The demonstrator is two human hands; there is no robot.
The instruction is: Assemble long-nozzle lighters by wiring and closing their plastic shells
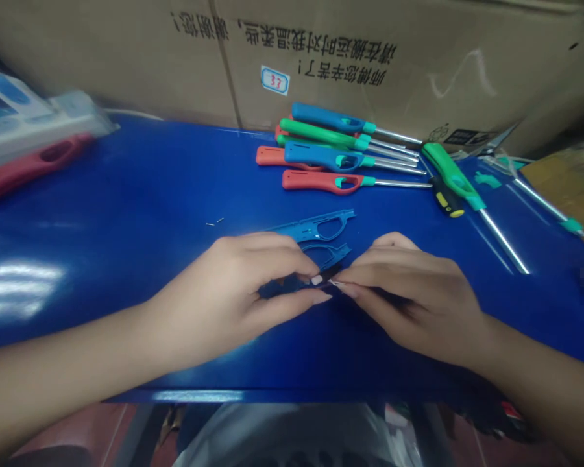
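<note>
Thumb and index finger of the left hand (243, 279) form a narrow pinch at a small dark part (329, 275); the exact contact is partly hidden. Thumb and index finger of the right hand (418, 298) are closed on a thin pale piece (336, 283) just beside it. The hands face each other above the tabletop (102, 246), apparently to steady one piece against the other.

Dark part: located between the two sets of fingertips. Long axis: appears to slant from near left to far right; which end leads cannot be told.

Just beyond, blue casing halves (296, 231) lie roughly left to right, trigger openings toward the right, presumably for easy reach. Two small pins (214, 222) lie apart to the left.

Farther out, piled lighters (316, 154) point their metal tubes right, likely grouped to save space. One green lighter (448, 168) lies obliquely, tube toward the near right, by a black-and-yellow handle (448, 198). A cardboard box (126, 52) stands behind.
</note>
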